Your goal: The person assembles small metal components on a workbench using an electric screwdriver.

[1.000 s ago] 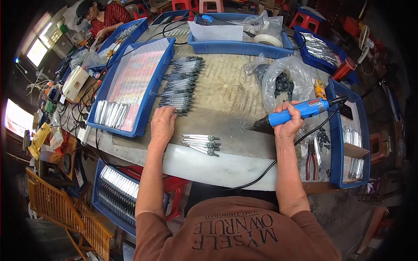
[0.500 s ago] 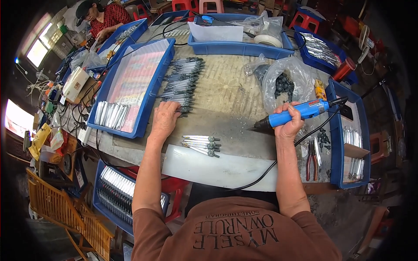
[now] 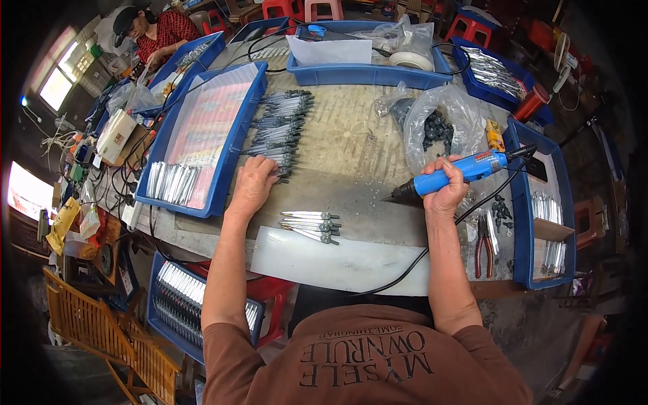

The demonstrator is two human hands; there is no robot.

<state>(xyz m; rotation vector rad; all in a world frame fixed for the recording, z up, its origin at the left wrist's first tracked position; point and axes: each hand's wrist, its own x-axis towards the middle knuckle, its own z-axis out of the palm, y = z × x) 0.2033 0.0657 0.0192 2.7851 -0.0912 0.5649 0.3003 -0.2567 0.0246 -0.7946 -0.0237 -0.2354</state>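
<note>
My right hand (image 3: 443, 192) is wrapped round a blue electric screwdriver (image 3: 466, 170), whose dark tip points left just over the table among tiny loose bits. At the near end of a long row of thin silver pieces with dark ends (image 3: 282, 118), my left hand (image 3: 255, 182) has its fingers curled together on a piece, which they partly hide. A small group of similar silver pieces with dark ends (image 3: 312, 225) lies nearer me, by a white sheet (image 3: 337, 262) at the table edge.
Blue trays with silver pieces stand left (image 3: 219, 182) and right (image 3: 516, 270). A clear bag of dark parts (image 3: 439, 131), red-handled pliers (image 3: 480, 260) and loose dark parts (image 3: 501, 212) lie at right. The screwdriver's black cord (image 3: 405, 271) crosses the front edge. A co-worker (image 3: 158, 37) sits far left.
The view has shifted slightly. Both hands stay nearly where they were, the left at the row's near end and the right round the electric screwdriver.
</note>
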